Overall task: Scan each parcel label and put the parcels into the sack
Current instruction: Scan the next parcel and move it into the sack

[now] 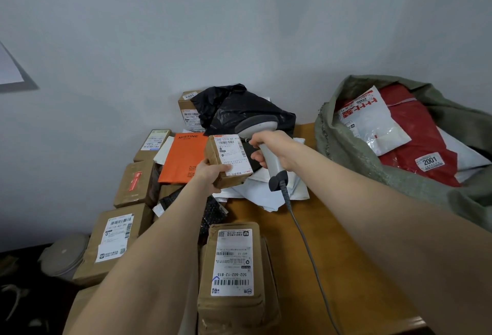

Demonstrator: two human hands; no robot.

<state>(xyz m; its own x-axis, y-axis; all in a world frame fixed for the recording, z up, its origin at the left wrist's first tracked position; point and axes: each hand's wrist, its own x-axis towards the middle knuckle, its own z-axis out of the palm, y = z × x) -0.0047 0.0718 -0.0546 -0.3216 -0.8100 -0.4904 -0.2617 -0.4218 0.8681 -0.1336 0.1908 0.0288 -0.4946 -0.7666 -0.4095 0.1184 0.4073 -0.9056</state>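
Now, on the head view, the left grip [210, 173] is holding a small brown parcel [217, 160] up off the bench [332, 241], fingers curling round its lower end so the label [232, 152] is facing up. The right grip [277, 148] is clutching the corded scanner [255, 124] by its handle, head aiming down at that barcode. The green sack [346, 153] is gaping open at right, ready for the drop.
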